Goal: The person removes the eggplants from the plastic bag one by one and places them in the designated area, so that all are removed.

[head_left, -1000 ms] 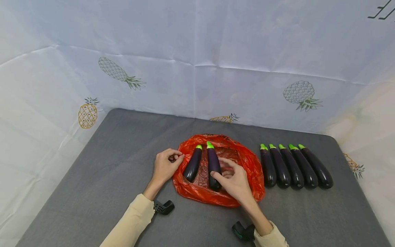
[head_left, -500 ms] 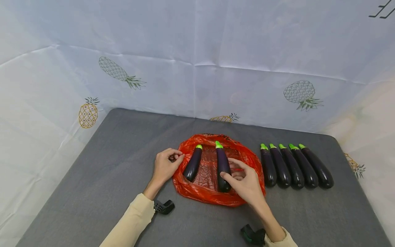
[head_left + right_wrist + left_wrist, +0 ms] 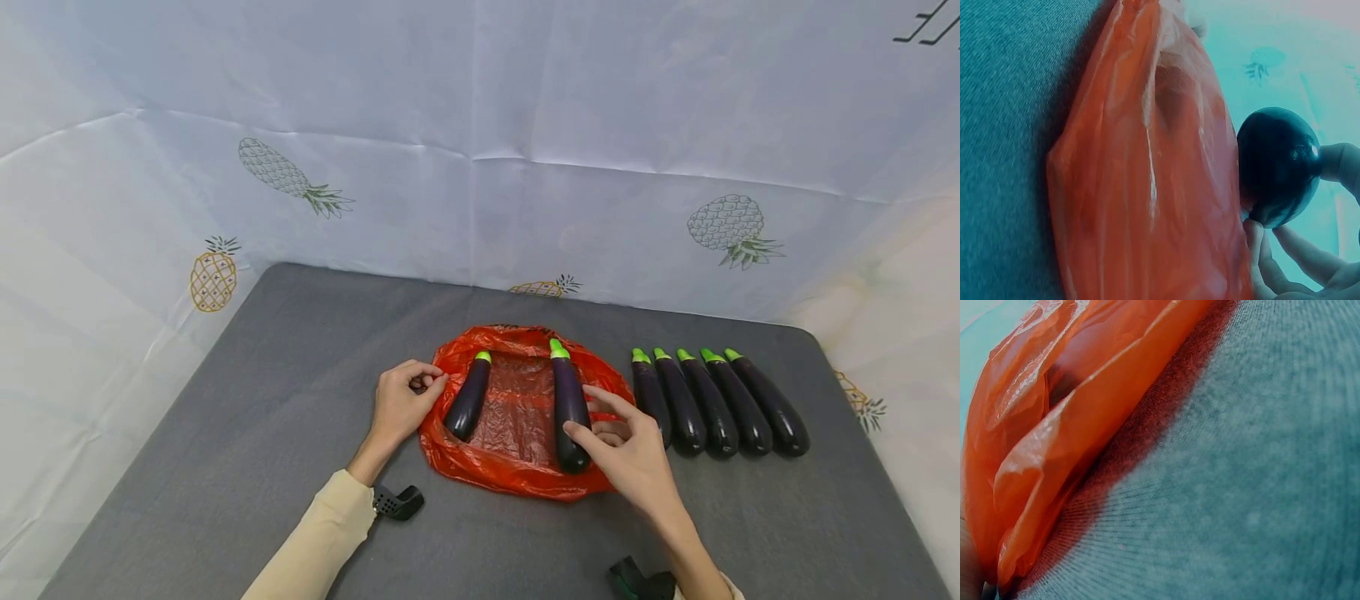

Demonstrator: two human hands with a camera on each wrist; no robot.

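A red plastic bag (image 3: 517,485) lies with its mouth spread wide on the table. My left hand (image 3: 405,402) pinches the bag's left rim between thumb and fingers; the left wrist view shows the bag's folds (image 3: 1097,400) running to that grip. Inside the bag at the left lies one eggplant (image 3: 469,402), dark purple with a bright green stem end. Over the bag's right part, my right hand (image 3: 632,450) holds a second eggplant (image 3: 570,408) by its lower half, stem pointing away. In the right wrist view the rounded end of this held eggplant (image 3: 1277,165) shows above the bag's rim.
Several more eggplants (image 3: 716,408) lie in a row right of the bag, stems pointing to the back. The nearest one is close to my right hand. A grey cloth (image 3: 315,350) covers the table, and a white pineapple-print curtain (image 3: 480,200) hangs behind.
My right hand has moved the held eggplant to the right, from beside the left eggplant to the bag's right side. My left hand has stayed on the rim.
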